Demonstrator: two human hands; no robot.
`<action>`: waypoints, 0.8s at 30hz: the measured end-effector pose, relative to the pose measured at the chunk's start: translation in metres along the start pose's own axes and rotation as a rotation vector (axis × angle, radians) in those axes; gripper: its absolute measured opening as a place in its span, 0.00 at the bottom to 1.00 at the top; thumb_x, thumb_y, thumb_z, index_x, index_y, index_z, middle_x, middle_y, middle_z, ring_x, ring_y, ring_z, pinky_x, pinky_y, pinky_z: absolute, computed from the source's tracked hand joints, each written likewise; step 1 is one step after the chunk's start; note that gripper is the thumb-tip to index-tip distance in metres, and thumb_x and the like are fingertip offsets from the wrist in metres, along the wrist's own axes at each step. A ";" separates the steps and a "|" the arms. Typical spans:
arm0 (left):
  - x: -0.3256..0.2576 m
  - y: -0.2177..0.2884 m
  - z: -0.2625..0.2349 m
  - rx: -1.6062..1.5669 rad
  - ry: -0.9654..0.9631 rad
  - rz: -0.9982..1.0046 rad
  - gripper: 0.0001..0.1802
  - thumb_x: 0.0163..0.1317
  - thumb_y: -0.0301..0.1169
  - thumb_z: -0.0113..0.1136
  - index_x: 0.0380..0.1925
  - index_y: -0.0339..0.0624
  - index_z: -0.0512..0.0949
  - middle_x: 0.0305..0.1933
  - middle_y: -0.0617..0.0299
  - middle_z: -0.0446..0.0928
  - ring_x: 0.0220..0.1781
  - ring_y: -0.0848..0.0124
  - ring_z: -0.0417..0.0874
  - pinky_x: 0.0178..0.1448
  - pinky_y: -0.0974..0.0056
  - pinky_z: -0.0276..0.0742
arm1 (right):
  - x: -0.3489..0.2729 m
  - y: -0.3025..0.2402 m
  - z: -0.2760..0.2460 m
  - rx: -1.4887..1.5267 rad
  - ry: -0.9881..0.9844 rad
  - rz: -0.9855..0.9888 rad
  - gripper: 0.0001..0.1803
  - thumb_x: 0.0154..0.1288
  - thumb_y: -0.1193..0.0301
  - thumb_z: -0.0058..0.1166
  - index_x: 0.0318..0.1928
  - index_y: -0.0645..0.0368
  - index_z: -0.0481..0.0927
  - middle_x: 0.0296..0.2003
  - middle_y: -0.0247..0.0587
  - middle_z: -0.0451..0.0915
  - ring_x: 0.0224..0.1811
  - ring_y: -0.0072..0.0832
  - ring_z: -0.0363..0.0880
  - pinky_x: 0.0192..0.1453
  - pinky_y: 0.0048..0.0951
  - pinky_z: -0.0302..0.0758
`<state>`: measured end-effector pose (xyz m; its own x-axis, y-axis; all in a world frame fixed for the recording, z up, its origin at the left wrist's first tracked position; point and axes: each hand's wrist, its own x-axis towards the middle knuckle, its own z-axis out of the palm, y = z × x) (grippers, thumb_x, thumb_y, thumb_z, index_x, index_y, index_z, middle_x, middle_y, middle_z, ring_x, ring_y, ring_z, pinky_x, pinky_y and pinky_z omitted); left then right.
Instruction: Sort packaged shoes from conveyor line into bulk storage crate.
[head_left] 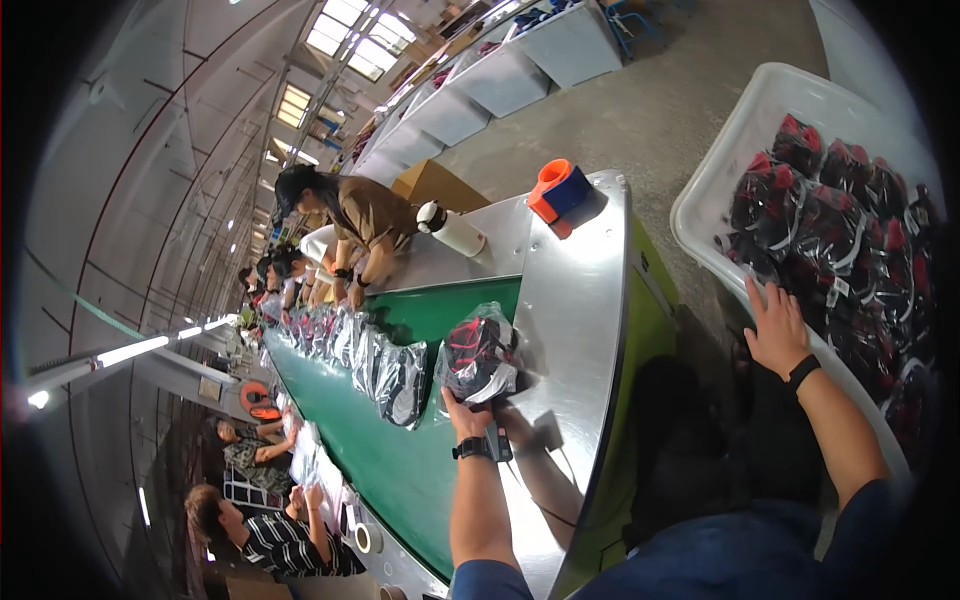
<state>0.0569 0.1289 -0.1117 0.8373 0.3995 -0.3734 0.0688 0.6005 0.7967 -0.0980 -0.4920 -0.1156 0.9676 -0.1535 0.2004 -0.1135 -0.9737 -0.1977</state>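
Bagged shoes [480,358], black and red in clear plastic, sit at the near end of the green belt [400,470], right where it meets the steel table [570,300]. Our left hand [467,412] grips the bag's lower edge, fingers closed on the plastic; a black watch [472,449] sits on that wrist. Our right hand [775,325] rests flat and open on the rim of the white tub [730,150], fingers spread, holding nothing. The tub holds many more such bags [850,230], too heaped for us to count.

Farther along the belt we count one more bag [402,382] lying apart, then a tight row behind it whose number we cannot tell. On the table stand one white bottle [452,230] and one orange-and-blue tape dispenser [558,192]. At least two people [360,215] work on the far side, three on the near side.
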 end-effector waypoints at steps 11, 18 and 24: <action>-0.052 -0.014 0.025 -0.365 -0.401 0.089 0.22 0.77 0.47 0.57 0.60 0.45 0.80 0.59 0.58 0.85 0.61 0.59 0.85 0.66 0.50 0.83 | -0.003 0.012 -0.006 0.390 0.224 -0.001 0.39 0.56 0.64 0.71 0.68 0.60 0.74 0.62 0.51 0.72 0.65 0.52 0.73 0.69 0.49 0.71; -0.183 -0.042 0.125 -0.053 -0.583 -0.071 0.32 0.78 0.50 0.51 0.75 0.47 0.69 0.76 0.53 0.73 0.77 0.52 0.73 0.83 0.40 0.63 | -0.017 -0.020 -0.063 1.294 0.051 0.074 0.38 0.69 0.58 0.69 0.72 0.61 0.70 0.62 0.48 0.77 0.68 0.39 0.74 0.71 0.42 0.71; -0.273 -0.126 0.174 0.273 -0.691 -0.255 0.27 0.81 0.50 0.50 0.67 0.42 0.74 0.66 0.56 0.81 0.64 0.64 0.83 0.68 0.56 0.80 | -0.056 -0.037 -0.103 1.276 0.031 -0.042 0.52 0.69 0.50 0.70 0.79 0.66 0.58 0.75 0.59 0.63 0.78 0.43 0.63 0.78 0.43 0.67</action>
<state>-0.0865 -0.1762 -0.0272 0.9192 -0.3033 -0.2513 0.3601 0.3884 0.8482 -0.1716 -0.4650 -0.0205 0.9576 -0.1476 0.2475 0.2295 -0.1288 -0.9648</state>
